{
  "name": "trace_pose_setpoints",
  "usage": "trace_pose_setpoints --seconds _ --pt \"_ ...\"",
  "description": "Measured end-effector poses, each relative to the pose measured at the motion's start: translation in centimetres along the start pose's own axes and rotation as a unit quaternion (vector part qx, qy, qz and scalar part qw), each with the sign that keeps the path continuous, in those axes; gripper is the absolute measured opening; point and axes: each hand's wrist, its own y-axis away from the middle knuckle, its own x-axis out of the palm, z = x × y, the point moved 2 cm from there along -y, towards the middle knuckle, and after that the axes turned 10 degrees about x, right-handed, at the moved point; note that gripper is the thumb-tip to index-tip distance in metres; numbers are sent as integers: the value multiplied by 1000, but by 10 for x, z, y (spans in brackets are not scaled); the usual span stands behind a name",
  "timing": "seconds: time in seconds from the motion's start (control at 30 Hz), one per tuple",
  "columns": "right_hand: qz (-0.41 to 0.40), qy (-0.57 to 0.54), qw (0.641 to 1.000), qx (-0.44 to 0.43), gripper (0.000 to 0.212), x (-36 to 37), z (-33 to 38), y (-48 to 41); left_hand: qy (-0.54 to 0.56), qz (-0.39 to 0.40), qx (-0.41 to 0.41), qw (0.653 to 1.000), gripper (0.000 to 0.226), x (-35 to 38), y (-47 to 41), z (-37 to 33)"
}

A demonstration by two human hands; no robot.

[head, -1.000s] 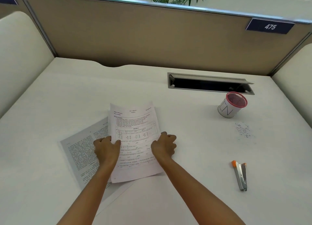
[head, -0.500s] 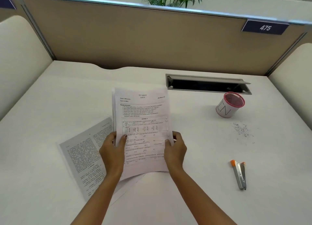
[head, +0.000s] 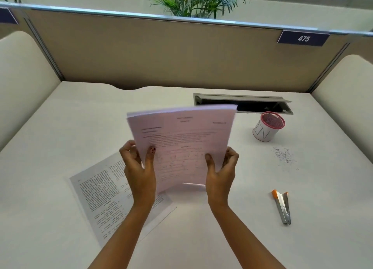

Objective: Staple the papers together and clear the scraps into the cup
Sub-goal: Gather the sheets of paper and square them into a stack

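desk (head: 80, 127): left hand (head: 139, 171), right hand (head: 221, 171) pinch papers (head: 181, 137); cup (head: 264, 133) near scraps (head: 284, 156), contents unclear.

- You face a tan fabric partition (head: 161, 52), its dark-blue "475" plate (head: 303, 38) far right.
- Green palm plant (head: 201, 2) beyond it.
- Grey cable slot (head: 242, 105) in your cream desk (head: 60, 127).

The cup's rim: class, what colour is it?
The cup's rim is pinkish red, clearest in the head view.
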Motion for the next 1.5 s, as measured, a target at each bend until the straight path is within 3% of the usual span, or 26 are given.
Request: trace_pose_setpoints --seconds 0.27,0.47,0.8,1.03,1.13,1.33,1.5 --pt "-5 18 1000 -2 15 -7 -9 4 -41 26 30 998 3 3 18 7" --pt "1 5 999 -38 21 -11 -2 4 -16 2 24 1000 8 2 18 0" --pt "52 112 991 51 18 -20 -59 13 -35 109 -95 989 20 1 38 32" --pt "63 142 987 32 7 -39 -46 4 -74 125 -29 989 10 -9 18 34" --pt "91 124 987 45 12 -44 -33 -3 -56 146 -59 986 6 -14 7 36" --pt "117 108 985 70 17 -43 -28 -8 118 198 -207 951 34 -13 2 29" --pt "113 101 986 73 16 -39 -22 -12 120 198 -191 954 26 -15 -3 26"
